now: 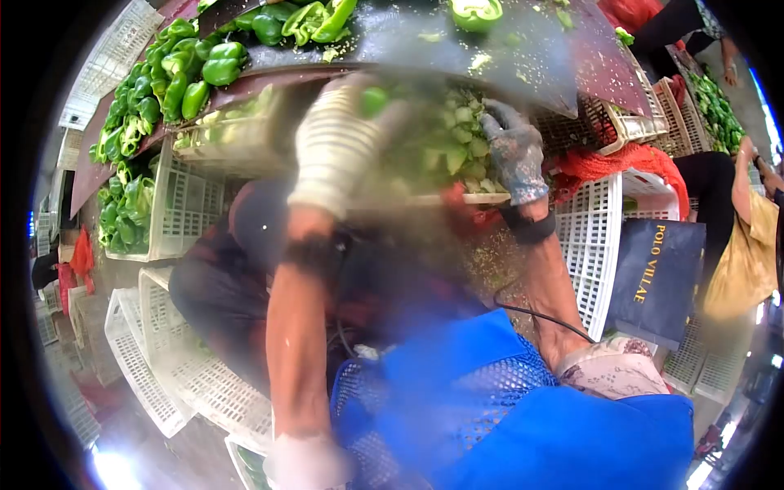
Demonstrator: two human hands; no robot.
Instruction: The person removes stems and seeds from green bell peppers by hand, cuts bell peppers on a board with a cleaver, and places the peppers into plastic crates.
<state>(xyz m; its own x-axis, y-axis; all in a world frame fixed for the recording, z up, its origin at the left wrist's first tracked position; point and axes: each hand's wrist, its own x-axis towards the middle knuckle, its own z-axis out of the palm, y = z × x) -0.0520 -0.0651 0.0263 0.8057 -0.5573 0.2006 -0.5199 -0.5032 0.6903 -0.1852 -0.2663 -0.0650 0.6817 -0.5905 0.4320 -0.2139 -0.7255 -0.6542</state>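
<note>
green pepper (373, 101) shows between thumb and fingers of the left hand (337, 147), grip too blurred to tell.

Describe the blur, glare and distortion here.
Head view: fisheye curve, dark corners. Head view: hazy smear through the middle, softening the left hand; the yellow lettering is readable. Head view: bright glare at lower left.

Left glove (336, 151), upper centre: white, darker stripes. Right glove (516, 153), upper right of centre: grey-blue, mottled. Peppers (224, 64), upper left: green. Net (625, 170), upper right: red. Bag (663, 282), right: dark blue, yellow lettering. Sleeve (612, 369), lower right: pale, floral print. Cloth (563, 441), bottom: bright blue.
</note>
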